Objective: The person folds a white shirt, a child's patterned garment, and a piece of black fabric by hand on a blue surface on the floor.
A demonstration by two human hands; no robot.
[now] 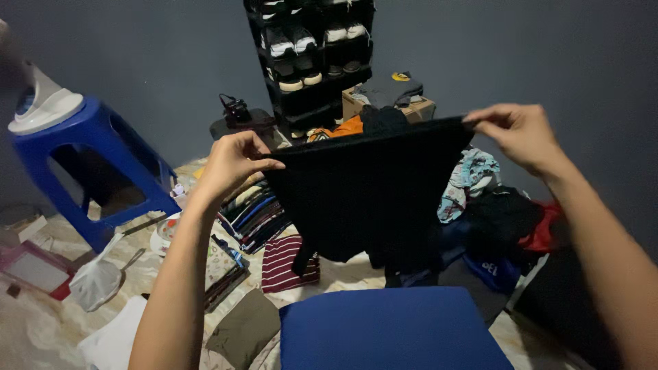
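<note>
below the two raised hands, nearest the camera, sits a flat blue padded cushion-like surface (391, 329), with an olive-green folded cloth (243, 329) just beside it on the left. up in the air, a dark black knitted garment (363, 192) hangs stretched between both hands, its top edge pulled into a nearly straight line and its lower part drooping toward the blue surface. the left hand (233, 161) pinches the garment's left top corner, fingers closed tight on the fabric with the thumb on top. the right hand (517, 133) pinches the right top corner the same way, fingertips closed on the edge, a little higher than the left. under the left grip, a red-and-white striped folded cloth (288, 264) lies on the floor next to a stack of folded dark clothes (253, 212). under the right grip lies a loose heap of mixed clothes (493, 226). well to the left of the left hand stands a blue plastic stool (96, 164) carrying a white steam iron (44, 103). beyond the garment, against the grey wall, rises a black shoe rack with sneakers (312, 55).
</note>
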